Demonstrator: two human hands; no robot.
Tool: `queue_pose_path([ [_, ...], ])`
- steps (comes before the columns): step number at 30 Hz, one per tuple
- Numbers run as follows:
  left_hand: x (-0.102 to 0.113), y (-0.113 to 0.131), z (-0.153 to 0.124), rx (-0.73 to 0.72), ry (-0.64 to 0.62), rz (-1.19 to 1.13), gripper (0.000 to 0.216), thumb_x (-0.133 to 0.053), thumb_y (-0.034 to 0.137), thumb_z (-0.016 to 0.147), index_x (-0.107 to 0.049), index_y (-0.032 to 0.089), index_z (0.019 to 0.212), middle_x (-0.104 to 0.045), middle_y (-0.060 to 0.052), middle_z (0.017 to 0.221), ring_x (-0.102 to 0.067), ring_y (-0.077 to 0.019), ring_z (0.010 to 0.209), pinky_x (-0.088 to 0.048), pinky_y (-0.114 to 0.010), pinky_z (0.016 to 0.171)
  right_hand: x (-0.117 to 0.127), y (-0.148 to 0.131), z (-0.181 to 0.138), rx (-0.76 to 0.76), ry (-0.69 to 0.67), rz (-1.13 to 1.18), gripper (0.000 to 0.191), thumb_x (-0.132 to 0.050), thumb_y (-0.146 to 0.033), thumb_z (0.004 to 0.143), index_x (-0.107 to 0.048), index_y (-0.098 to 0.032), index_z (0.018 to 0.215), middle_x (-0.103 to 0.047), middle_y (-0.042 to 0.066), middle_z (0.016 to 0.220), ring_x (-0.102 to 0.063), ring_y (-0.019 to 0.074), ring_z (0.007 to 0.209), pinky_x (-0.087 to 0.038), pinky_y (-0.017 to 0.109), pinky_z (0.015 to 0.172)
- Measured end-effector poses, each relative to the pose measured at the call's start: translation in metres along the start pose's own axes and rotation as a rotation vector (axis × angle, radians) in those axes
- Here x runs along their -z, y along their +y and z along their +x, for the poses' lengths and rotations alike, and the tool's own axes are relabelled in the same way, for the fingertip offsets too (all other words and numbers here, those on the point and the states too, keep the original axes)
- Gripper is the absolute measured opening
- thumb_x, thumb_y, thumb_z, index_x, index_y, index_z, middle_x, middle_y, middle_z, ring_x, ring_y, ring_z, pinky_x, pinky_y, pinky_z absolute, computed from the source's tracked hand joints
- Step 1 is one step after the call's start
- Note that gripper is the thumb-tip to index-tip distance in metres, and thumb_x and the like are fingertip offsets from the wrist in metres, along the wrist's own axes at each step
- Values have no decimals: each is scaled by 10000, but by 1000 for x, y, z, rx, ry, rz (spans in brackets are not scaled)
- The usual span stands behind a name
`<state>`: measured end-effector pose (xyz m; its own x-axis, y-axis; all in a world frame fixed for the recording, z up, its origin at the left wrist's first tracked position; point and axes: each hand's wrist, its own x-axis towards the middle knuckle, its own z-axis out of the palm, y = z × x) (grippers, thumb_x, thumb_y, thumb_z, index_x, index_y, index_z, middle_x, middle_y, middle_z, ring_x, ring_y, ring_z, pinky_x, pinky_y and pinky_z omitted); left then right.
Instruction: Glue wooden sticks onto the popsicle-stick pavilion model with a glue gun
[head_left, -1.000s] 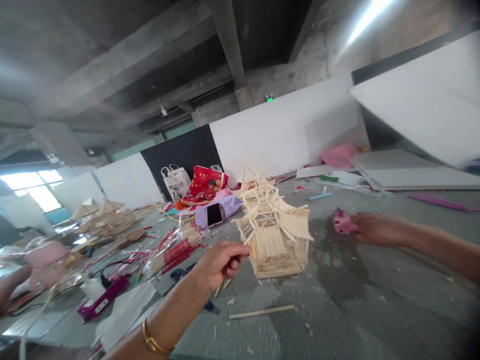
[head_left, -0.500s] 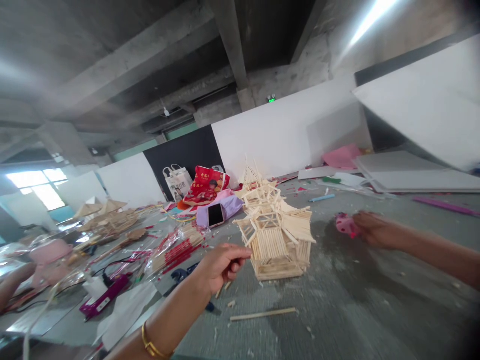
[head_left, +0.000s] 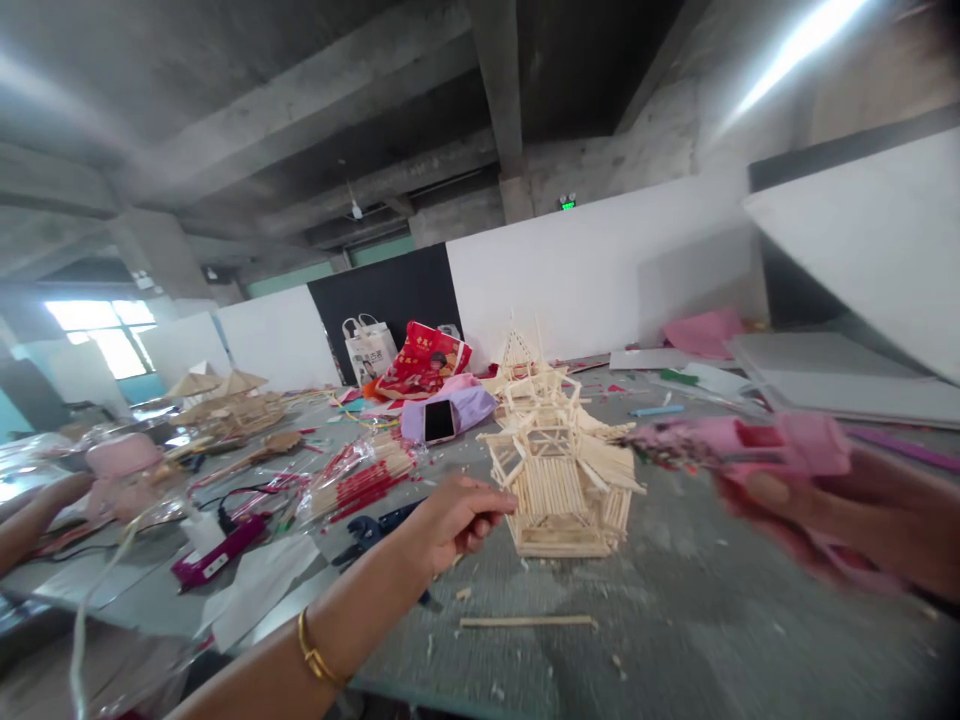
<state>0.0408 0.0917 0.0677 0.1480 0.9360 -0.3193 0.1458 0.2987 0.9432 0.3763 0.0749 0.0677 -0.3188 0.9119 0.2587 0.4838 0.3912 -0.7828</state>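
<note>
A model pagoda built of pale wooden sticks stands on the grey table. My left hand, gold bangle on the wrist, pinches its lower left corner with fingers pressed together. My right hand is raised close to the camera at the right, blurred, wrapped round a pink glue gun whose nozzle points left toward the model's roof.
A loose stick lies in front of the model. Left of it are packs of red-tipped sticks, blue pliers, a magenta tool and other stick models. A phone rests on purple cloth. Another person's arm is at far left.
My right hand has lifted the pink glue gun from the table at the right and brought it up close toward the model. My left hand stayed at the model's corner.
</note>
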Motion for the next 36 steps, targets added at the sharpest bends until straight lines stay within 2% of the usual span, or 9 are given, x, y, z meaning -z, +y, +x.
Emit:
queue_pose_path([
  [1,1,-1,0,0,-4,-4,255,-702,283,562,-491,143,528,-424,62,468,-296,-13,383,-145,-160,365,-10,-13,4,8,-101,70,405,-457,-620,810,-529,-237,704,-493,-14,496,-474,101,379,-355,159,322],
  [3,4,-3,0,-2,-15,-12,255,-698,288,563,-492,144,526,-419,64,466,-289,-15,382,-142,-163,364,-29,-35,14,-7,-213,129,458,-454,-665,787,-488,-219,684,-481,-24,508,-483,96,396,-341,147,326],
  [6,8,-7,-1,-1,-12,-25,244,-691,291,566,-499,145,531,-415,63,469,-292,-22,385,-143,-166,361,-51,-57,32,-25,-301,104,549,-423,-745,736,-433,-201,659,-449,-39,471,-438,90,347,-303,150,297],
  [9,11,-9,-2,-1,-9,-29,239,-691,287,563,-499,149,528,-413,64,470,-298,-26,389,-144,-166,360,-65,-66,44,-13,-368,68,576,-407,-740,745,-416,-183,598,-440,-38,441,-421,86,320,-308,155,293],
  [12,11,-10,-3,-30,-25,-19,237,-679,288,577,-494,154,517,-414,63,474,-300,-27,390,-156,-170,363,-70,-64,50,-2,-414,49,531,-465,-651,784,-401,-174,560,-448,-37,407,-437,87,308,-309,139,289],
  [17,6,-9,-3,-36,-37,-4,246,-680,308,572,-494,156,519,-412,68,458,-297,-26,373,-154,-180,360,-76,-45,59,16,-436,74,402,-525,-520,820,-449,-184,613,-482,-46,448,-478,110,315,-343,154,291],
  [21,2,-6,-3,-36,-38,-16,240,-680,289,560,-489,154,506,-402,68,436,-293,-24,365,-131,-182,348,-77,-37,64,33,-441,56,437,-500,-512,841,-453,-175,567,-487,-37,421,-485,119,310,-360,162,293],
  [27,3,-7,0,-24,-35,-22,252,-689,298,549,-486,154,512,-415,69,448,-295,-19,362,-137,-181,352,-76,-45,66,42,-453,-19,541,-442,-527,872,-439,-160,475,-494,-10,348,-459,91,291,-319,140,307],
  [36,4,-9,0,-23,-42,-30,264,-701,322,543,-500,151,521,-416,69,453,-300,-22,367,-135,-190,363,-77,-44,66,14,-443,-6,509,-469,-583,836,-461,-163,547,-487,-21,349,-462,92,292,-315,127,302],
])
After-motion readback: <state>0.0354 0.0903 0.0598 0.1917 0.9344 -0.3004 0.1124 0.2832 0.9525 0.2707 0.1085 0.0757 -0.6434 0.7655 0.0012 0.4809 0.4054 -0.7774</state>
